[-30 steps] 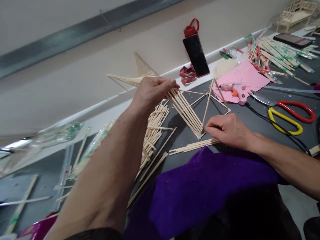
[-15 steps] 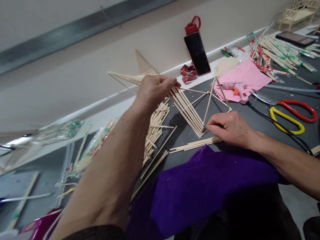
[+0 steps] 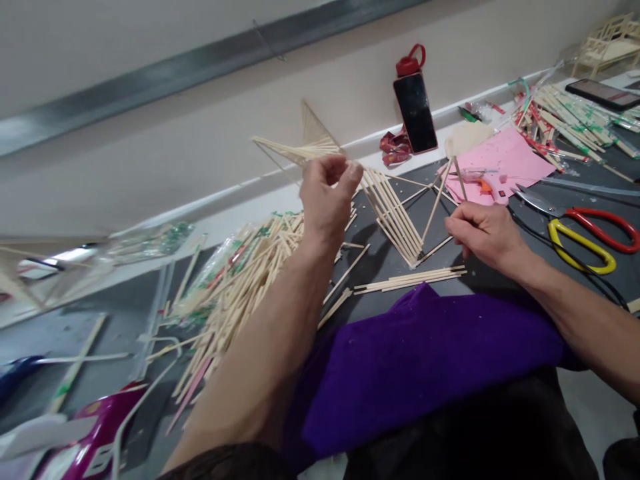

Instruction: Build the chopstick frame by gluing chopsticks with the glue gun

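Observation:
My left hand (image 3: 327, 197) is at the upper left end of a slanted panel of thin wooden sticks (image 3: 395, 217), thumb and forefinger drawn together in a pinch. Whatever lies between those fingertips is hidden. The panel joins an open stick frame (image 3: 434, 210) on its right and meets it at a low corner. Over the frame's right corner is my right hand (image 3: 483, 233), its fingers curled closed near a bottom stick; what they grip cannot be made out. Several loose sticks (image 3: 410, 280) lie in front of the panel. Behind my left hand rises a pointed, fan-like stick piece (image 3: 290, 148).
Scissors (image 3: 580, 230) and a pink glue gun (image 3: 487, 187), on pink paper (image 3: 520, 160), lie right. A phone (image 3: 415, 113) leans on a red-capped bottle (image 3: 409, 65). Loose sticks (image 3: 240, 287) heap at left; wrapped chopsticks (image 3: 575, 120) lie far right. Purple cloth (image 3: 425, 353) covers my lap.
My right hand has moved from the low corner toward the frame's right corner. My left hand has shifted left relative to the panel, exposing more sticks. The view has swung left.

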`<state>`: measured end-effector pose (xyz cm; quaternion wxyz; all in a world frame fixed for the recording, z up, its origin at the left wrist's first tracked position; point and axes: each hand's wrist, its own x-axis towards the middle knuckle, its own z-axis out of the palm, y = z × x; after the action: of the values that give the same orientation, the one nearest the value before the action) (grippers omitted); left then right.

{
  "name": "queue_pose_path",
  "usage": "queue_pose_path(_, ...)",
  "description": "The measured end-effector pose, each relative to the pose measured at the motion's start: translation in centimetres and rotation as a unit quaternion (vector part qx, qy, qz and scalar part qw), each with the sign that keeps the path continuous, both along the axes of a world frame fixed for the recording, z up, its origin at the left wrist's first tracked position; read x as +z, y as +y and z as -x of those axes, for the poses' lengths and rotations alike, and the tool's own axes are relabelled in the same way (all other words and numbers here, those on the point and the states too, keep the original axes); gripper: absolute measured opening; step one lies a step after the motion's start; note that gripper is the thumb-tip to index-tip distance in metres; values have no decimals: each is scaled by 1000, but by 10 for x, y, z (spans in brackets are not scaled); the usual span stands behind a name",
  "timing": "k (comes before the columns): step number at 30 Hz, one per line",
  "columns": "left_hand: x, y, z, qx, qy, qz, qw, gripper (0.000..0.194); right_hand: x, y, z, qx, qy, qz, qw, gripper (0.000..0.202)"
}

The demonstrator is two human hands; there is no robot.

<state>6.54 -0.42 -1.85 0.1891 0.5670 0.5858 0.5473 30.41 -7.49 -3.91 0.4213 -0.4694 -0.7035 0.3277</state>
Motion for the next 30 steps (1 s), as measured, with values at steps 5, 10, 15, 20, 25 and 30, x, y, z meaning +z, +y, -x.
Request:
queue_pose_path(5,-13,-44,-11,-92,-208,139,964,27,-4,1,-4,2,18,-7,1000,26)
queue_pose_path(10,-27,-56,-24,-187,-222,267,919,18,-8,0,-4,6,3,7,1000,25)
queue_pose_path(15,-39,-57,-24,-196,-173,292,920,17,-9,-1,-3,4,-3,0,1000,26)
queue_pose_path(20,-38,-62,-24,-192,-133,310,922,16,-8,-1,-3,1,-23,6,1000,26)
queue_pose_path(25,-36,-64,-25,-203,-117,316,919,8,-7,-3,-2,3,-31,7,999,27)
queue_pose_path(30,-37,-60,-20,-227,-167,321,904,19,-9,-2,-2,8,-59,-18,998,26)
